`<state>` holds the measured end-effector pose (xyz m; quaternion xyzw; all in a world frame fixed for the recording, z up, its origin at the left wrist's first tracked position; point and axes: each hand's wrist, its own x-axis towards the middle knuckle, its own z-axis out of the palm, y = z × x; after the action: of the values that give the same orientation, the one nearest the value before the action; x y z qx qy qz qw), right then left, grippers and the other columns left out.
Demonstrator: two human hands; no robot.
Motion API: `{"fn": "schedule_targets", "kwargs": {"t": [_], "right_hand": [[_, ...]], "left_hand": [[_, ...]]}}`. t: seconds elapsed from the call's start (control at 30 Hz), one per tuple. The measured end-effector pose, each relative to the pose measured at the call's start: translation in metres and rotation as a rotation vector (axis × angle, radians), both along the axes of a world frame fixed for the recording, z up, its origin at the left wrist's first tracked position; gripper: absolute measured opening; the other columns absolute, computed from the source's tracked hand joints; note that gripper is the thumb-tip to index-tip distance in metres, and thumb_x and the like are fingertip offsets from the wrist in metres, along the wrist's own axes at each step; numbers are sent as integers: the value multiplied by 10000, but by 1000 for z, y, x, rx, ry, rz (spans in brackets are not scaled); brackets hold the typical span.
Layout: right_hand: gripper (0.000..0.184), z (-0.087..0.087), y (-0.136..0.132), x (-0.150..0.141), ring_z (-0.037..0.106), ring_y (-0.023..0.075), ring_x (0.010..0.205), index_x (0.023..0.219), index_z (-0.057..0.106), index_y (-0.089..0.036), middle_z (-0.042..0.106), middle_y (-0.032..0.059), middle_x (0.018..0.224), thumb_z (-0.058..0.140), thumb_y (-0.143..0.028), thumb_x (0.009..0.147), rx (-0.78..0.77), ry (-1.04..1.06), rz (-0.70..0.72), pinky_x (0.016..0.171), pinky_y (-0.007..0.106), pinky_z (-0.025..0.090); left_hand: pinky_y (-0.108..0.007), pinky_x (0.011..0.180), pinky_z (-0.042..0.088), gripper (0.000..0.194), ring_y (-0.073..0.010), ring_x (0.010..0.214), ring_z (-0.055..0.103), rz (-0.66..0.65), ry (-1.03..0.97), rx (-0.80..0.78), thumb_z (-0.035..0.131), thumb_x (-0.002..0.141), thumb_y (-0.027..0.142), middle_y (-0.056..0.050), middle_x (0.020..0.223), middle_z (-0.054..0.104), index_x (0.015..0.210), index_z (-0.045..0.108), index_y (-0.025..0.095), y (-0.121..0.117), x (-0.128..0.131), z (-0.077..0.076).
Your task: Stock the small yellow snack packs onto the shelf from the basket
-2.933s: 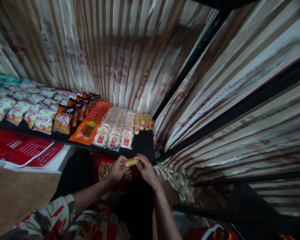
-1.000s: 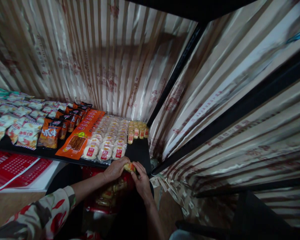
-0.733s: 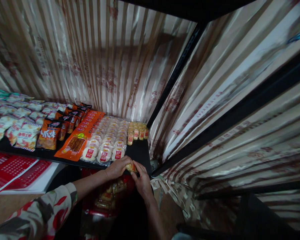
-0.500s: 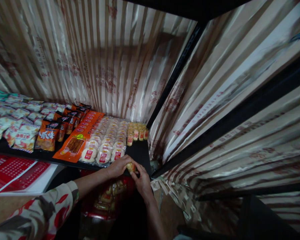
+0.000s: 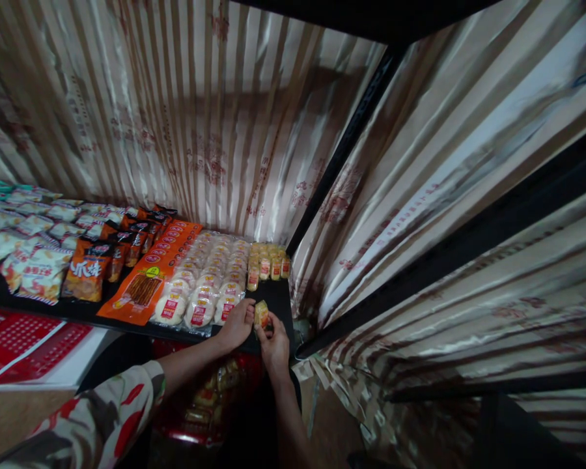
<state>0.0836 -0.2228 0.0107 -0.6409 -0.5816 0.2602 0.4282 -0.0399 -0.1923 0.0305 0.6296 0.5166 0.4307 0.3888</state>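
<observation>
Both hands meet over the front right corner of a black shelf (image 5: 278, 301). My left hand (image 5: 235, 326) and my right hand (image 5: 273, 339) pinch one small yellow snack packet (image 5: 261, 314) between their fingertips, held upright just above the shelf. Right behind it stand rows of the same yellow packets (image 5: 268, 259). Left of the hands lie rows of round white cakes with red labels (image 5: 205, 286).
Further left on the shelf lie a long orange packet (image 5: 149, 273), dark orange bags (image 5: 90, 277) and pale snack bags (image 5: 24, 260). A red basket with more packets (image 5: 209, 397) sits below the shelf. Red baskets (image 5: 19, 339) lie at left. Striped foil curtains hang behind and at right.
Both hands have carried the yellow packet up from over the red basket to the shelf's front right corner, and the packet has turned from lying flat to upright.
</observation>
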Motion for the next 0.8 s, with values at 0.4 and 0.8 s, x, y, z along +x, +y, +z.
{"fn": "schedule_targets", "kwargs": {"t": [0.4,0.8], "right_hand": [[453,-16,37,-5,579,183,657,1112,554,-78,572,147,968,494,-348,754,99,-84,-169,663,321,493],[446,-24,72,-2,583,221,746,1108,570,-105,564,140,932,472,-364,759,134,-87,-228,698,342,482]], "left_hand": [[-299,944,400,435,-177,1035,544,40,199,-81,422,727,70,-109,1110,593,1152,500,120,12,22,11],[-292,1012,348,412,-186,1143,500,59,142,-112,385,798,135,-107,1213,564,1188,519,138,27,35,23]]}}
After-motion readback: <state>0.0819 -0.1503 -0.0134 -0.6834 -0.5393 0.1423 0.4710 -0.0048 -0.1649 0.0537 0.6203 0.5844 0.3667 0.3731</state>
